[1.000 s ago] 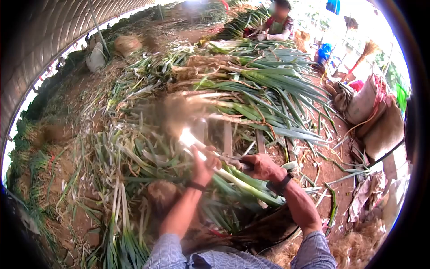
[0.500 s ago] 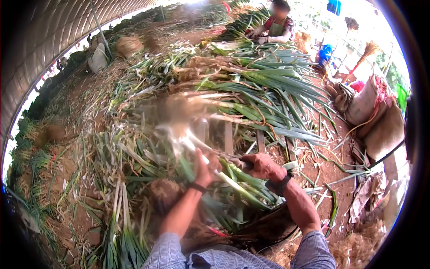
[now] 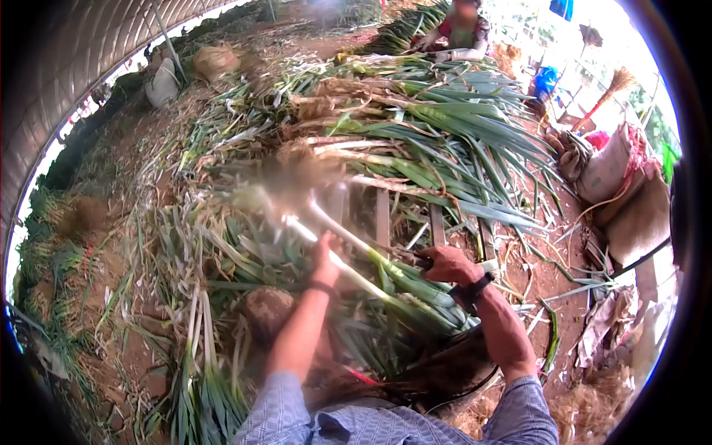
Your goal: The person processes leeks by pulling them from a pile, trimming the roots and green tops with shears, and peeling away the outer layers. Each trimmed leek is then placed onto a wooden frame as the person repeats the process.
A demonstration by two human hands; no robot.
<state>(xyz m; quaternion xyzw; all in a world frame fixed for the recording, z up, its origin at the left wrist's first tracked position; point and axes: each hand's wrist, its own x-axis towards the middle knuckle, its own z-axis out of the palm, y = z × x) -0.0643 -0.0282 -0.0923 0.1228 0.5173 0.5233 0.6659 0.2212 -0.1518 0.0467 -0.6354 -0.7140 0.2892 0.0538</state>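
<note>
My left hand (image 3: 325,261) is closed around the white shank of a long green onion (image 3: 363,282), whose green leaves slope down to the right. A second green onion (image 3: 345,236) lies just beyond it, roughly parallel. My right hand (image 3: 450,265) grips a dark-handled tool (image 3: 424,262) above the leaves; its thin front end points left, and I cannot make out its kind. The root ends of both onions are lost in a bright, blurred patch. At lower left, a bunch of trimmed green onions (image 3: 200,356) rests with white ends up.
Beyond my hands spreads a big pile of untrimmed green onions (image 3: 460,126) over wooden slats (image 3: 383,215). A person (image 3: 463,33) sits at its far end. Full sacks (image 3: 612,174) stand on the right. Stripped leaves litter the ground, with more sacks (image 3: 216,61) at the back left.
My left hand has moved slightly left and up along the onion shank. My right hand has shifted a little right with the tool, and the two onions now show apart.
</note>
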